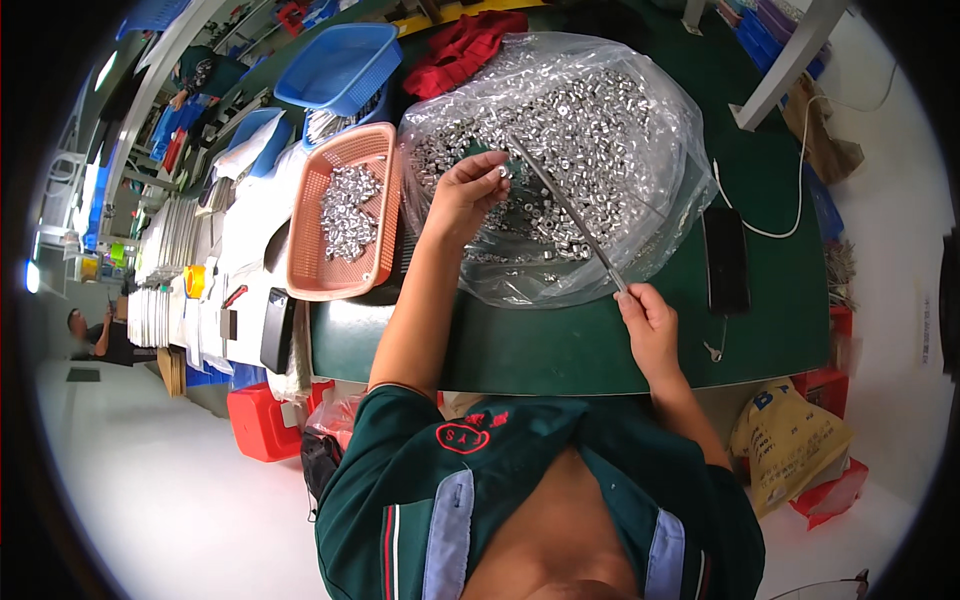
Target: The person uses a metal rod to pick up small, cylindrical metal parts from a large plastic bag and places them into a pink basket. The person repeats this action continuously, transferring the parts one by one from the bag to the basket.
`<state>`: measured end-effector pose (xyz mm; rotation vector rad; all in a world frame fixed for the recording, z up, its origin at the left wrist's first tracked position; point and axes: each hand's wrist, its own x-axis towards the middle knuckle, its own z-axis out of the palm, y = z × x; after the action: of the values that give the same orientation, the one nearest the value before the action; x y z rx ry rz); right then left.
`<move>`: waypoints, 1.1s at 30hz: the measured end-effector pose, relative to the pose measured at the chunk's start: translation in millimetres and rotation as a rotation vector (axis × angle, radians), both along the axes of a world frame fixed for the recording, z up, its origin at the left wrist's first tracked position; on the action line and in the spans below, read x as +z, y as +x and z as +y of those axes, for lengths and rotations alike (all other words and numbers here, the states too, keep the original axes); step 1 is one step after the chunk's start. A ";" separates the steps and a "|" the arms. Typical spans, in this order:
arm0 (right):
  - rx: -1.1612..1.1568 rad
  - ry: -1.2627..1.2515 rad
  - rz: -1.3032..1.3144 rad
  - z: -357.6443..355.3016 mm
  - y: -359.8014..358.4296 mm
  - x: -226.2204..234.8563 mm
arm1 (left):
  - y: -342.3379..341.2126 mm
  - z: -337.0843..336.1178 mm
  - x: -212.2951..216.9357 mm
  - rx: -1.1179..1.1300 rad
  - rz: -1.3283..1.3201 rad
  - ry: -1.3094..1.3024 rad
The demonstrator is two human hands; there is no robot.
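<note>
Head view shows us a pink basket (pixel 300 235) of metal parts at left, a blue basket (pixel 345 70) behind it, a red cloth (pixel 460 55) and a black phone (pixel 727 262) flanking the clear bag (pixel 675 130). Our left hand (pixel 468 195) pinches a small metal piece (pixel 503 172) over the bag's pile; our right fingers (pixel 645 300) close around a thin rod (pixel 568 211) slanting across it.

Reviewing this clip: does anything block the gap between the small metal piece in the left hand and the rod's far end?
Nothing visible does. The left hand holds the metal piece near the far end of the rod; the loose metal parts lie below.
</note>
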<state>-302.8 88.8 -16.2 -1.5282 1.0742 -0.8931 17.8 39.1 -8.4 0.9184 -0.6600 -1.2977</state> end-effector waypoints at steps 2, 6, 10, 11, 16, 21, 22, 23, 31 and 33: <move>0.008 -0.033 0.012 0.6 1.3 -1.6 | -3.2 4.5 7.1 0.035 0.124 -0.002; 0.029 -0.068 0.056 2.9 3.3 1.8 | 8.0 12.7 4.4 -0.062 0.411 -0.149; 0.028 -0.109 0.053 3.2 5.8 3.5 | 11.1 15.3 3.2 -0.070 0.589 -0.173; 0.032 -0.111 0.060 2.2 6.0 2.8 | 11.8 12.8 2.4 -0.110 0.611 -0.206; 0.043 -0.145 0.087 5.3 7.4 2.0 | 10.1 16.7 3.9 -0.005 0.542 -0.136; 0.043 -0.173 0.119 5.2 8.6 2.1 | 10.0 22.0 11.5 0.062 0.360 -0.126; 0.043 -0.179 0.123 5.0 9.0 1.9 | 10.7 22.9 12.6 0.070 0.309 -0.133; 0.044 -0.185 0.127 4.7 9.3 1.4 | 11.4 23.8 13.6 0.079 0.257 -0.141; 0.057 -0.224 0.188 4.6 8.9 2.6 | 21.1 31.4 25.7 0.104 -0.157 -0.098; 0.034 -0.264 0.189 5.0 10.1 -0.4 | 24.7 32.4 30.3 0.106 -0.305 -0.101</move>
<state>-292.8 93.9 -16.6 -1.8752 1.0922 -0.9082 42.5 71.5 21.9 1.0638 -0.8928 -1.0293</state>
